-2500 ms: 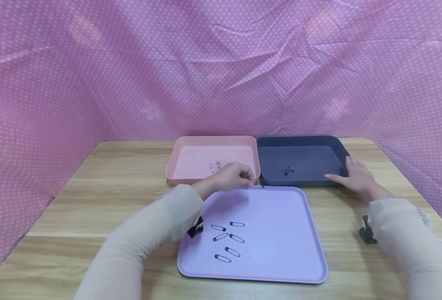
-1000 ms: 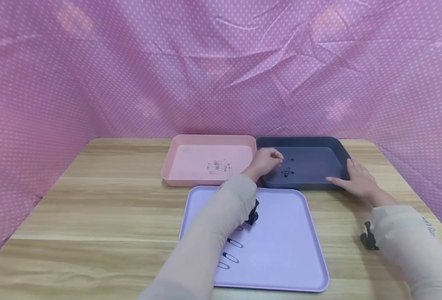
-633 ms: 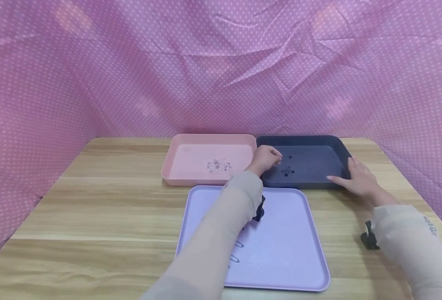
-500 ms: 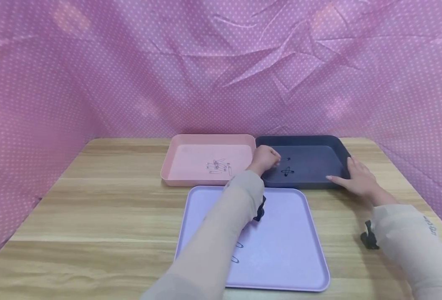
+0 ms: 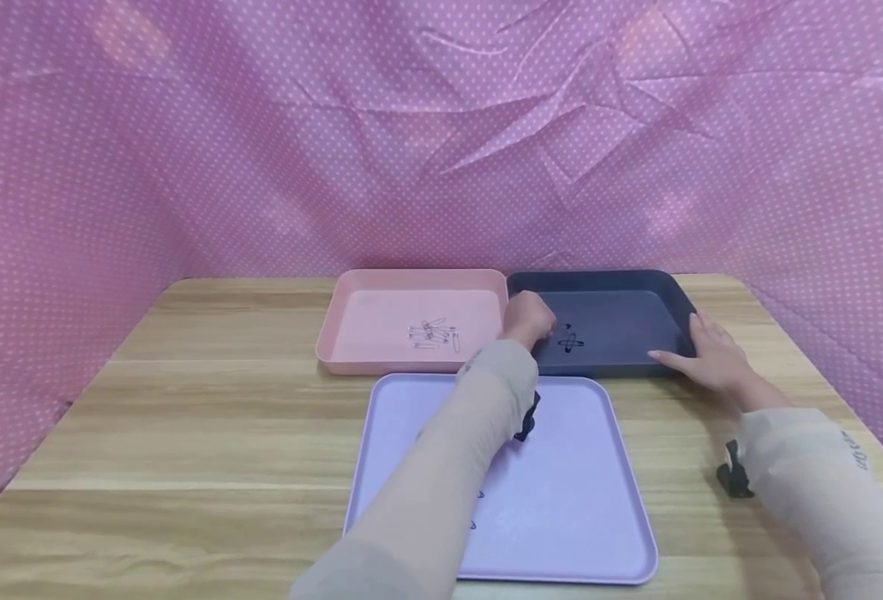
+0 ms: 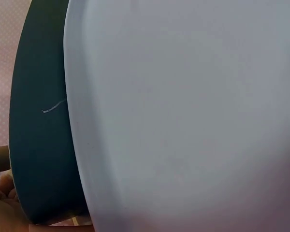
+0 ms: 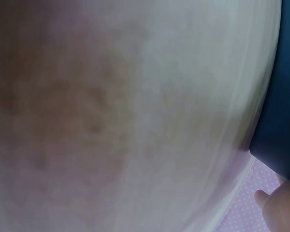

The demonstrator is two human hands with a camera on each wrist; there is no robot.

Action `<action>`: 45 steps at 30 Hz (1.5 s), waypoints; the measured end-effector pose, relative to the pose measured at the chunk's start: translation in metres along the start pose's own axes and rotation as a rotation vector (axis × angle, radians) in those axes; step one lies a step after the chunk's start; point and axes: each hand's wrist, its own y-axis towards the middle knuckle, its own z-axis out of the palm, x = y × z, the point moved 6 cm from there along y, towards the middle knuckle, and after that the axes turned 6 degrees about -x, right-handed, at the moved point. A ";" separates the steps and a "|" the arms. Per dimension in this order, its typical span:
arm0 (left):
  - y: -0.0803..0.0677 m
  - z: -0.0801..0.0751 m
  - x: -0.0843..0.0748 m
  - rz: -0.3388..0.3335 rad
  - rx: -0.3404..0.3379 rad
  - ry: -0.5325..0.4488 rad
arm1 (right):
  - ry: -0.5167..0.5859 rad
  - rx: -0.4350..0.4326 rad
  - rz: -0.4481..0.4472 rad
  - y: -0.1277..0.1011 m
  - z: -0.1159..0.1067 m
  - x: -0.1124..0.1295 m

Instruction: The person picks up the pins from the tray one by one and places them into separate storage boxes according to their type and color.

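In the head view my left hand (image 5: 529, 317) is low over the left side of the dark tray (image 5: 614, 371). Its fingertips are turned away from view. A safety pin (image 5: 567, 327), mostly hidden, pokes out beside its fingers. Close to it two black safety pins (image 5: 571, 342) lie crossed on the tray floor. At the tray's right front corner rests my right hand (image 5: 715, 354), thumb along the front rim and fingers against the side. The left wrist view catches part of the left hand (image 6: 2, 193) by the tray wall; the right hand (image 7: 282, 208) shows at the right wrist view's edge.
To the left stands a pink tray (image 5: 396, 366) with several silvery safety pins (image 5: 430, 332). A flat lilac tray (image 5: 576, 500) lies in front; my left forearm crosses it, leaving only ends of dark safety pins (image 5: 474, 525) showing. Pink dotted cloth (image 5: 441, 167) encloses the back and sides.
My left hand has gone from above the pink and lilac trays rightward into the dark tray, with a safety pin, then dipped slightly. The right hand has stayed at its corner.
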 end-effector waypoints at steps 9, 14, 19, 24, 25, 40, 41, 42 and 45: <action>-0.002 -0.001 0.003 -0.069 0.015 0.044 | 0.008 -0.002 -0.010 0.000 0.000 0.004; -0.003 -0.001 0.002 -0.047 0.031 0.060 | 0.019 0.005 -0.011 -0.001 0.000 0.003; -0.004 -0.001 0.004 0.018 0.051 -0.044 | 0.019 0.018 -0.007 -0.002 0.001 0.004; -0.005 0.001 0.007 0.082 0.139 -0.292 | 0.012 0.024 -0.012 0.000 -0.001 0.002; -0.006 0.000 0.008 0.087 0.167 -0.356 | 0.009 0.022 -0.014 0.001 -0.002 0.001; -0.022 -0.015 0.006 0.187 0.524 -0.488 | 0.007 0.008 -0.018 0.001 0.001 0.002; -0.024 -0.018 0.006 0.192 0.522 -0.482 | 0.007 0.008 -0.017 0.001 0.001 0.002; -0.025 -0.021 0.006 0.200 0.517 -0.469 | 0.006 0.010 -0.016 0.001 0.000 0.001; -0.029 -0.028 0.008 0.218 0.506 -0.426 | 0.004 0.009 -0.014 0.000 -0.001 0.001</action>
